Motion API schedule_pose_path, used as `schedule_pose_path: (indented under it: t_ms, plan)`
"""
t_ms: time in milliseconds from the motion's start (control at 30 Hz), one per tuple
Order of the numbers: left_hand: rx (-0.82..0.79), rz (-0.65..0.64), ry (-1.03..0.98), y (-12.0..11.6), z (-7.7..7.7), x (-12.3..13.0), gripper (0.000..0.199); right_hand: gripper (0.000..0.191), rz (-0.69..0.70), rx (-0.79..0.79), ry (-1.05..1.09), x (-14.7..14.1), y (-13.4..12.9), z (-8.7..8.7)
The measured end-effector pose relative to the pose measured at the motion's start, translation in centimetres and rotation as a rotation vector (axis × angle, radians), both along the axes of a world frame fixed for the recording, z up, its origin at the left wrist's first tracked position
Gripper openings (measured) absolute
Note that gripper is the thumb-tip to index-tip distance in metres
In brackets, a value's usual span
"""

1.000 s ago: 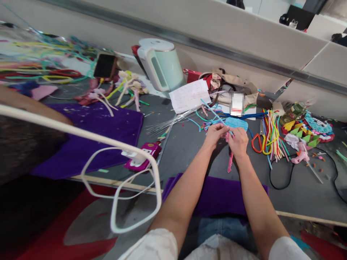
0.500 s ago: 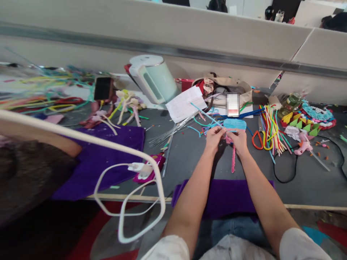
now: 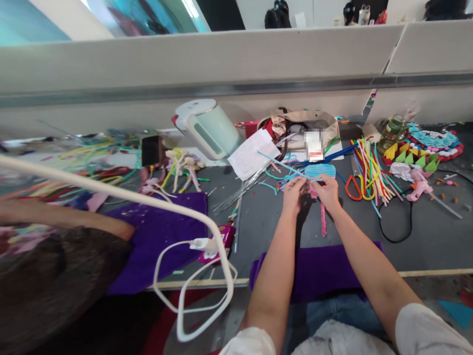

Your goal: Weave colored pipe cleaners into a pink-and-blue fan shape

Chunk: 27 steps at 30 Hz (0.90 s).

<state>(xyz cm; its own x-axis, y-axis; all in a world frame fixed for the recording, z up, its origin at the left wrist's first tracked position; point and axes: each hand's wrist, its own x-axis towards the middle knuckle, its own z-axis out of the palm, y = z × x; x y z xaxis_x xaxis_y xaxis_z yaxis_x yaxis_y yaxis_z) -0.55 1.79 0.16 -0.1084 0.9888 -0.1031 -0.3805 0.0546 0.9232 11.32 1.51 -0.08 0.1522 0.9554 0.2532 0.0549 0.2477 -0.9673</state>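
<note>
Gray tabletop (image 3: 266, 227) w/ light front edge; purple cloth (image 3: 170, 222) on L side, folded purple cloth (image 3: 325, 268) at front edge. Silver wires (image 3: 242, 189) nr ctr. R side: multicol. fuzzy sticks (image 3: 369, 170) next to orange-handled scissors (image 3: 354, 198), pink glue gun (image 3: 419, 185), glass jar (image 3: 394, 130) behind. Kettle (image 3: 223, 129) at back.

forearms (image 3: 276, 271) outstretched, left grip (image 3: 294, 193) and right grip (image 3: 327, 191) close together, both pinched

Right of centre, a thin, straight light-blue pipe cleaner (image 3: 277, 161) slanting down rightward, pinched low; just above, a ribbed light-blue panel (image 3: 320, 170); below, a fuzzy pink strip (image 3: 323, 222).
</note>
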Motion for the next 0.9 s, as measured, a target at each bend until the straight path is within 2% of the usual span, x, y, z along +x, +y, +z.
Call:
schedule_pose_path:
  t_ms: [200,433,900]
  plan:
    - [0.029,0.017,0.000,-0.10,0.00,0.02,0.026,0.010,0.160,-0.192,0.366,0.13,0.31,0.24]
    - [0.023,0.037,-0.015,0.00,-0.13,0.05,0.028,0.015,0.200,-0.221,0.465,0.12,0.18,0.64]
    - [0.043,0.030,0.025,-0.25,0.10,0.04,0.029,0.025,0.288,-0.455,0.611,0.10,0.76,-0.33]
